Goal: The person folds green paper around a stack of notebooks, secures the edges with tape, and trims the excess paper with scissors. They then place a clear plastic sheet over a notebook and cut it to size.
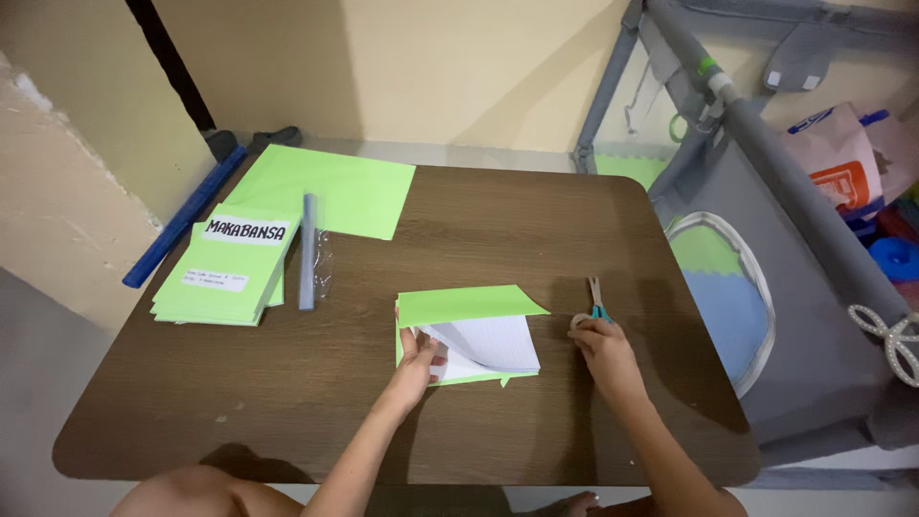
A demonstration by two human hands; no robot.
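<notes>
Head view, looking down on a dark brown table (316, 383). At far left, a stack of green-covered notebooks (228, 270), topped by a white rectangular label with dark lettering and a smaller white label lower down. Just right of the stack, a clear plastic roll (308, 251), long axis running away from the viewer. Beyond, a flat green paper sheet (330, 190).

Near centre, an open notebook (474, 333) lying on green paper, white lined pages fanned up, long axis across the table, green flap pointing right. Left hand (418, 362) clamped on the lower left corner of the pages, thumb on top. Right hand (603, 349) closed around the handles of scissors (595, 297), blades pointing away. At right, a grey mesh playpen (766, 287) holding a blue and green mat.
</notes>
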